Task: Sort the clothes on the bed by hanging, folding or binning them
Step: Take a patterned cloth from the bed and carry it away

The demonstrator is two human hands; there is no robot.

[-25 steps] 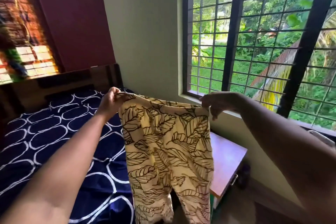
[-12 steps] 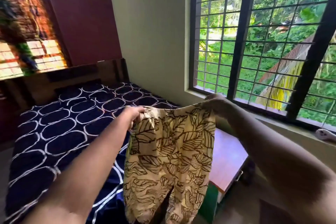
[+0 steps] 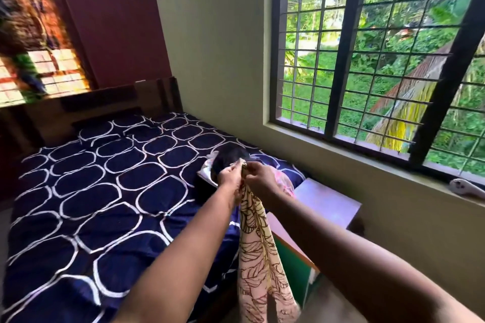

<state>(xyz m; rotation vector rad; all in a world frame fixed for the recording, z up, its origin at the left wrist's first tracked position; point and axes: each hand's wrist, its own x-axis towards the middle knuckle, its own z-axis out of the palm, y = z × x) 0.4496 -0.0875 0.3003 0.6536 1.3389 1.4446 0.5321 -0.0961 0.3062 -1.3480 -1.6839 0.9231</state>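
Cream trousers with a brown leaf print (image 3: 259,257) hang folded in half lengthwise over the right edge of the bed (image 3: 86,204). My left hand (image 3: 231,177) and my right hand (image 3: 258,178) are side by side and both pinch the waistband at the top. Behind my hands, a small pile of clothes (image 3: 231,158), dark and pink-white, lies on the bed near the window wall; my hands partly hide it.
The bed has a navy cover with white rings and a wooden headboard (image 3: 154,97). A low wooden side table (image 3: 328,204) stands right of the bed under the barred window (image 3: 367,47). A white object (image 3: 467,189) lies on the sill.
My hands, held apart with the trousers spread wide, have come together, so the waistband is doubled and the legs hang as one narrow strip. The view has tilted down onto the bed.
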